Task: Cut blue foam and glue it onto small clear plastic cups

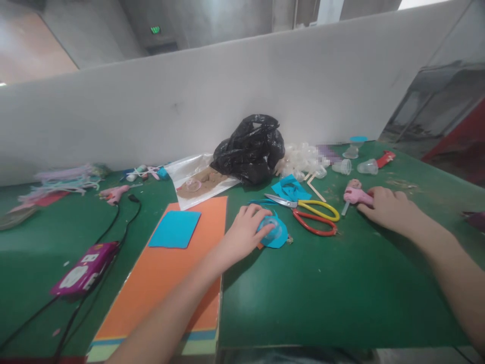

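Green bench (295, 303), backed by a pale partition (144, 116); dim concrete room beyond. Places are given from the large scissors (291, 204), which lie with red and yellow handle loops to the right and blades to the left.

Left hand (248, 232): just left of the scissors, fingers curved over a clear plastic cup (272, 228), thumb at its near side. The cup rests on a cut piece of blue sheet (279, 241), on the near side of the blades.

Right hand (394, 208): right of the scissors, fingers closed about the handle of a pink glue gun (356, 196); the farther fingertips are hidden.

Just beyond the scissors: one blue offcut (288, 189), with cut-out gaps; wooden sticks (317, 190), crossing. Farther beyond: a heap of clear plastic cups (303, 157); one black plastic bag (252, 151), crumpled; one white bag (185, 201), brown material on top.

Left of the scissors: one orange sheet (178, 288), uppermost of a stack, bearing a blue square (175, 230). Farther left: one purple box (85, 270) with black cables; a second pink glue gun (114, 194); pastel fuzzy strips (68, 178), bundled.

Beyond and right of the scissors: single cups, one lying beside a red strip (385, 159).
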{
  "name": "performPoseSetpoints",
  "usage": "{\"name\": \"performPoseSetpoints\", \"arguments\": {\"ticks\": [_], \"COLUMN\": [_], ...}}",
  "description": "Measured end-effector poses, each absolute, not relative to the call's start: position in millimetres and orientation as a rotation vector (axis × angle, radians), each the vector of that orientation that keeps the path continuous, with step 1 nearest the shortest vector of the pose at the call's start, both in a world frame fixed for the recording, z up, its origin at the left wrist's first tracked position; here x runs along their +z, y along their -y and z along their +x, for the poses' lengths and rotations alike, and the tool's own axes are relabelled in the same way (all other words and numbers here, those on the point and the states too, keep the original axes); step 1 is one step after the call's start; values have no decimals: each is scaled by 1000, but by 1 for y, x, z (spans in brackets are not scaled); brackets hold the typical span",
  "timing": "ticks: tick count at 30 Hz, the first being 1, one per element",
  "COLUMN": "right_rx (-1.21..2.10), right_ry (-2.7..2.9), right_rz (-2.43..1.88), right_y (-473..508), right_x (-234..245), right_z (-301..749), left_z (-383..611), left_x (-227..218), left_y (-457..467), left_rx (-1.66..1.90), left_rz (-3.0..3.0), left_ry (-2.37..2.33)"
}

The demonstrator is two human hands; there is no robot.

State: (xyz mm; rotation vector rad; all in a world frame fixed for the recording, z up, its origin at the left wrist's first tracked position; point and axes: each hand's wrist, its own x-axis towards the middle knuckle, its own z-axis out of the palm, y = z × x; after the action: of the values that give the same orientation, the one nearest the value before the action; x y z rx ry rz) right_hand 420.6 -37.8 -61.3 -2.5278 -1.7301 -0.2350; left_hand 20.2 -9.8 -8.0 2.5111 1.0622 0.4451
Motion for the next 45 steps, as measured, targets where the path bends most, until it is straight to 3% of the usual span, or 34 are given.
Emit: {"name": "performPoseSetpoints", "arguments": {"ticks": [8,12,22,26,33,40,45], "right_rx": [-458,-343,-258,-5,765,1090,1137], "right_ry": [1665,1750,1989,1875,1670,1604,1499], "right_rz": [-2244,-1915,-1633,-1553,-1290,-1083,-1072], "right_y": [38,38,42,47,60,65,69], "right_x": [-32,-25,-31,-30,-39,-44,-47], "right_z": [402,374,334,318,281,268,261], "left_z": [21,20,20,20,22,28,32], "left_x": [-7,-7,-11,-12,-10,-11,-12], "left_y": [10,10,8,8,14,24,28], "left_rx": [427,400,576,780,1029,1111,1038], "left_rz": [2607,2673,2827,2912,3022,3076,3064], "left_ry": [-1035,-1047,-955,-882,-791,-702,-709]}}
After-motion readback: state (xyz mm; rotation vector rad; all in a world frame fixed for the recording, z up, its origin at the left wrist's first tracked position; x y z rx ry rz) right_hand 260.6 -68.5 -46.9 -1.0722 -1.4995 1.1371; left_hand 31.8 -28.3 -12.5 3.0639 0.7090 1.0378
